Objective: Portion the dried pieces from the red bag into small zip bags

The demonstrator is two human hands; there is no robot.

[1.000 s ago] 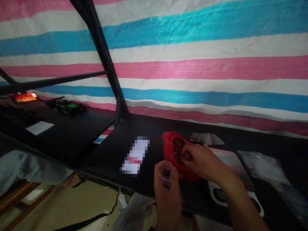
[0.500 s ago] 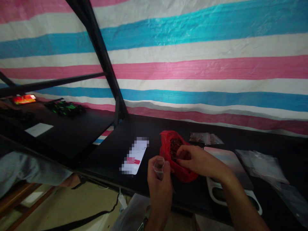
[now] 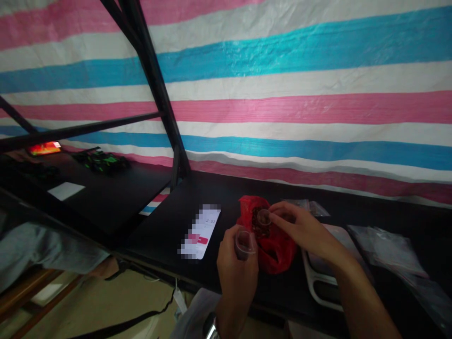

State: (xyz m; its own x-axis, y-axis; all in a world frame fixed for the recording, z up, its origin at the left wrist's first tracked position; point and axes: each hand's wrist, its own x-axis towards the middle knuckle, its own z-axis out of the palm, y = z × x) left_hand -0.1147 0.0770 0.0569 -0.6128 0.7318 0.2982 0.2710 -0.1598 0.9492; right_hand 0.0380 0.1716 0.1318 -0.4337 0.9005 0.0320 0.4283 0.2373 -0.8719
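Red bag [image 3: 277, 256], on black surface [image 3: 158, 235]: holds brown bits [image 3: 260, 230]. Clear pouch [image 3: 244, 242], gripped in left hand [image 3: 238, 263]: mouth faces up, long axis near upright, contents unclear. Small clear cup [image 3: 264, 217]: right hand's [image 3: 303, 228] fingers pinch it over bits.

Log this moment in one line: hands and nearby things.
left hand: holds open clear bag | right hand: holds cup at mouth of red bag | nearby: scale, phone

Open red plastic bag [image 3: 284, 245], dk brown bits [image 3: 261, 231] inside, sm clr cup [image 3: 263, 217] over bits, clr baggie [image 3: 244, 245] alongside, mouth open
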